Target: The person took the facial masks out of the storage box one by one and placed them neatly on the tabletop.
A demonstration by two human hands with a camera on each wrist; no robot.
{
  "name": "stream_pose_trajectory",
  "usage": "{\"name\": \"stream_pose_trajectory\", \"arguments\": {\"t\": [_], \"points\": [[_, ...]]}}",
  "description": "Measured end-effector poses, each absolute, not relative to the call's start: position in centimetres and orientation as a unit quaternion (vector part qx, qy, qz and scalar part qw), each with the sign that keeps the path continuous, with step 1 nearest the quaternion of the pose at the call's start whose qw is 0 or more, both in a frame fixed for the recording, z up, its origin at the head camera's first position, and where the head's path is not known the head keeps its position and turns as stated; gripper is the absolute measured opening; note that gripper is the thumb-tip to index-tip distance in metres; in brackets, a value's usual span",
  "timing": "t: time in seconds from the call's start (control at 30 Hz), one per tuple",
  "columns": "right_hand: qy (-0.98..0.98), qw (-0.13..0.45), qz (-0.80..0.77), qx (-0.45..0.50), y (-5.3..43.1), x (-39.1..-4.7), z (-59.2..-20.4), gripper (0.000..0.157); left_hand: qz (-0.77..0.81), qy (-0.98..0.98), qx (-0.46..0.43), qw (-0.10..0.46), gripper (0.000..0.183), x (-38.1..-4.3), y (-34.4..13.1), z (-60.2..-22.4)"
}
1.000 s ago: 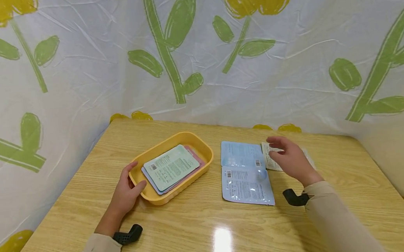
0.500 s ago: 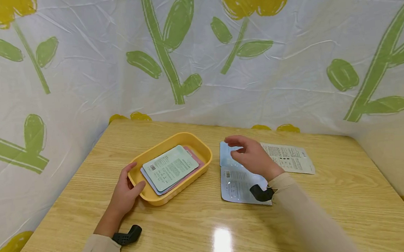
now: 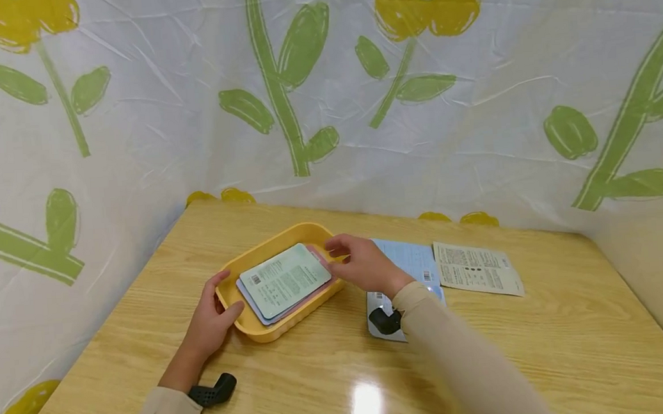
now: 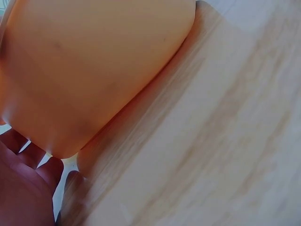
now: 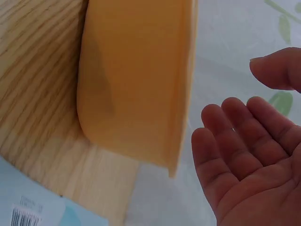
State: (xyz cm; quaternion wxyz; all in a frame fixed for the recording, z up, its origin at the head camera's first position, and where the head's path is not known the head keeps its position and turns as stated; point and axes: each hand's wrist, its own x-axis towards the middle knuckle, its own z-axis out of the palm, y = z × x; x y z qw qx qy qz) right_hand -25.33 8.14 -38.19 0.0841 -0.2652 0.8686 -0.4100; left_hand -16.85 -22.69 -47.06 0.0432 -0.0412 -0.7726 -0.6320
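Observation:
A yellow plastic tray point(image 3: 293, 323) stands on the table, tilted across the left-centre of the head view. My left hand point(image 3: 207, 315) grips its left end, thumb over the rim and fingers along the outside. Inside lies a small stack of flat printed packets: a pale green packet point(image 3: 285, 281) on top, with edges of a lavender packet point(image 3: 249, 300) and a pink packet point(image 3: 317, 254) showing underneath. My right hand point(image 3: 364, 265) hovers at the tray's right end. In the right wrist view its loosely bent fingers point(image 5: 240, 136) and thumb are spread apart, holding nothing.
Right of the tray a light blue packet point(image 3: 410, 256) and a silvery packet point(image 3: 375, 301) lie flat, partly covered by my right arm. Beside them is a cream packet point(image 3: 478, 268). A flower-print sheet point(image 3: 476, 126) hangs behind the wooden table point(image 3: 298, 389).
My right hand has swept left from above the cream packet, across the blue packet, to the tray's right end. The cream packet is uncovered now. My left hand has kept its grip on the tray.

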Motion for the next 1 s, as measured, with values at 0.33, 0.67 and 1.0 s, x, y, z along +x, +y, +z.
{"name": "stream_pose_trajectory", "arguments": {"t": [0.33,0.67,1.0], "points": [[0.909,0.138,-0.285,-0.271,4.3,-26.3,-38.9,0.051,-0.631,-0.773,-0.045,0.047,0.068,-16.8,-22.7,-47.3],[0.934,0.128,-0.212,-0.257,3.1,-26.5,-39.7,0.058,-0.638,-0.767,-0.048,0.051,0.067,-16.9,-22.6,-47.4],[0.950,0.147,-0.149,-0.232,2.5,-27.0,-39.7,0.043,-0.633,-0.771,-0.044,0.049,0.068,-16.8,-22.6,-47.6]]}}
